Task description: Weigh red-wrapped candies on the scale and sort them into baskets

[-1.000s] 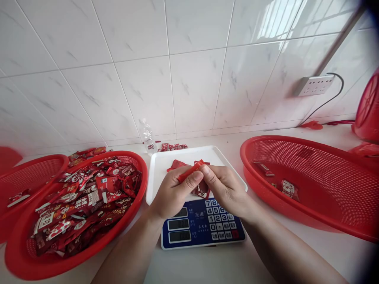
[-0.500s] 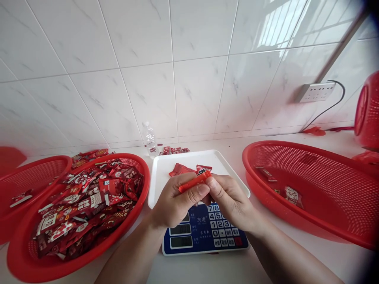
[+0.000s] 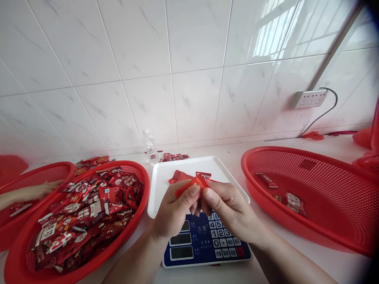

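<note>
A small red plastic packet [image 3: 200, 180] is pinched between the thumbs and fingers of my left hand [image 3: 173, 209] and my right hand [image 3: 232, 207], bent up in the middle. Both hands are closed on it, above the front of a white-topped weighing scale [image 3: 155, 191]. Behind them, a flat red packet [image 3: 178, 176] and a small printed snack packet [image 3: 203, 176] lie on the scale's tray. Part of the blue keypad panel [image 3: 204, 252] is hidden under my hands.
On the left, a red basket [image 3: 143, 189] holds many snack packets; another person's hand [image 3: 32, 193] reaches into the far-left basket [image 3: 63, 167]. A right-hand basket [image 3: 251, 181] contains several packets. Near the wall stand a clear bottle [image 3: 150, 148] and more packets [image 3: 174, 157].
The red packet has gone from lying straight to bent between my thumbs. Another person's hand has come into the far-left basket. The view has tilted up slightly.
</note>
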Tool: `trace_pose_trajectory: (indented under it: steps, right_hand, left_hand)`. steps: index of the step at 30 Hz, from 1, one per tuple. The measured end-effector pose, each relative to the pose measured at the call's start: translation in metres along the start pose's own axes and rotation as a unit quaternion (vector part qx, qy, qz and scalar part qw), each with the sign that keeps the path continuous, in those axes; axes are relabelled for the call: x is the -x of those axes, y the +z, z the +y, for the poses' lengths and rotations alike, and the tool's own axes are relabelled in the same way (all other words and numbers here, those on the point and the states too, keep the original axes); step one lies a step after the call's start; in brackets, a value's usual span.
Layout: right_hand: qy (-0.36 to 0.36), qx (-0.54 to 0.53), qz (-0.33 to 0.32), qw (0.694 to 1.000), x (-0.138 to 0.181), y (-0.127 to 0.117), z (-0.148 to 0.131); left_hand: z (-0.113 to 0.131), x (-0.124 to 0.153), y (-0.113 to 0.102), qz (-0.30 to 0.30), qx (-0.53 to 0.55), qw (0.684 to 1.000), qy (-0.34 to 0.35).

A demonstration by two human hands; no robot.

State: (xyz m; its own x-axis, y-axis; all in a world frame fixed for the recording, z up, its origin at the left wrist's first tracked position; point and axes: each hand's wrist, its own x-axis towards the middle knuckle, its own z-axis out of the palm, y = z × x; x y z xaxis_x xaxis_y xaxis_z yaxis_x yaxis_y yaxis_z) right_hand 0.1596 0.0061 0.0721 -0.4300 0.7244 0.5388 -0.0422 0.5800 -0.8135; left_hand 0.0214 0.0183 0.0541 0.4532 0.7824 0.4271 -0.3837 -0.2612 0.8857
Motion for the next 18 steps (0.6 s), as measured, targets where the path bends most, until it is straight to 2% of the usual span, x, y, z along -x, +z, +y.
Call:
trace_pose_trajectory:
  steps: [6, 12, 15, 18]
  right_hand:
    - [0.063, 0.011, 0.029, 0.998, -0.003, -0.002, 0.003]
    - [0.096, 0.135, 0.063, 0.984, -0.007, -0.008, 0.007]
    - [0.101, 0.257, 0.09, 0.957, -0.009, -0.016, 0.015]
    - [0.127, 0.384, 0.085, 0.911, -0.011, -0.027, 0.024]
  left_hand:
    - [-0.004, -0.004, -0.001, 0.048, -0.05, 0.998, -0.008]
    - [0.005, -0.003, -0.005, 0.049, -0.209, 0.976, -0.039]
    - [0.007, -0.008, -0.013, 0.102, -0.314, 0.943, -0.047]
    - [0.003, -0.013, -0.025, 0.143, -0.438, 0.887, -0.034]
